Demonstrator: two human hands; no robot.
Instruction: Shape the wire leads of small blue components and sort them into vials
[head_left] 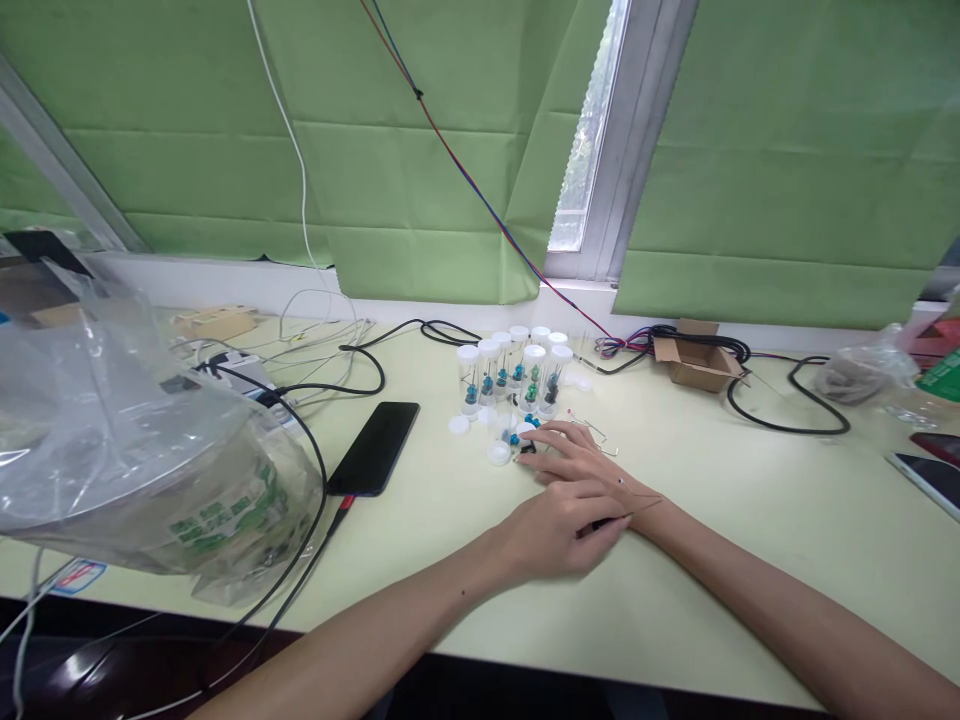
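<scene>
Remote view: I note the left hand (566,528) with its grip closed on a small dark part (601,522), thin wires (645,504) jutting beside it. The right hand (574,456) lies at a black piece (528,447) near capped tubes (533,378) on the desk (750,480); its grip I cannot tell.

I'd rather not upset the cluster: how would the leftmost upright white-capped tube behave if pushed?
The tube would probably tip easily, being tall and narrow. It is likely light, since its clear wall looks like plastic. Once over, its round body might roll across the smooth-looking table.
</scene>
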